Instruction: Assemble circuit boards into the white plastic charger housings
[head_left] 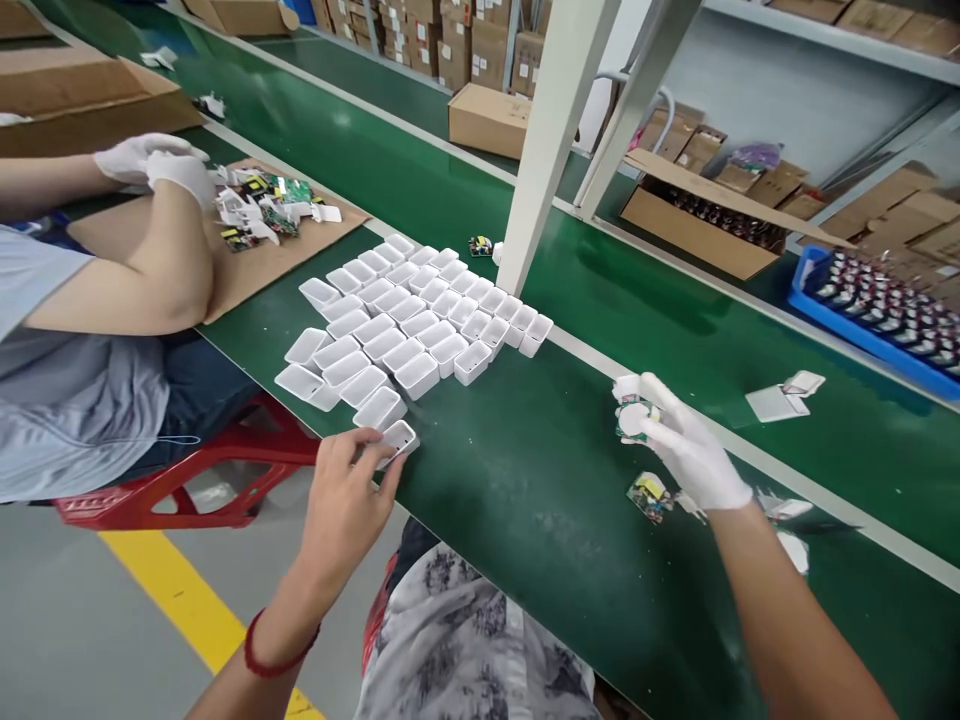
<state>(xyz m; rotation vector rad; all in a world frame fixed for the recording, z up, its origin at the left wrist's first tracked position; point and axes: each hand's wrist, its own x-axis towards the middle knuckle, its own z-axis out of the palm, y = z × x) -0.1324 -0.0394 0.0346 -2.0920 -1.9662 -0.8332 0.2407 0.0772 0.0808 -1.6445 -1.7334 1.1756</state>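
White plastic case (399, 438), 8 o'clock from view centre: pinched by the left hand's (347, 490) fingers, open-topped, no board visible inside, like the case cluster (401, 325) at 10; circuit board (634, 420), at 4, clamped apart from it in the right hand's (688, 445) gloved fingers, underside hidden; white pieces (786, 507) past that wrist unclear.

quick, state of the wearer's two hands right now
Left bare hand: closed on a small white rectangular plastic box.
Right white-gloved hand: holding a green circuit board with white parts.
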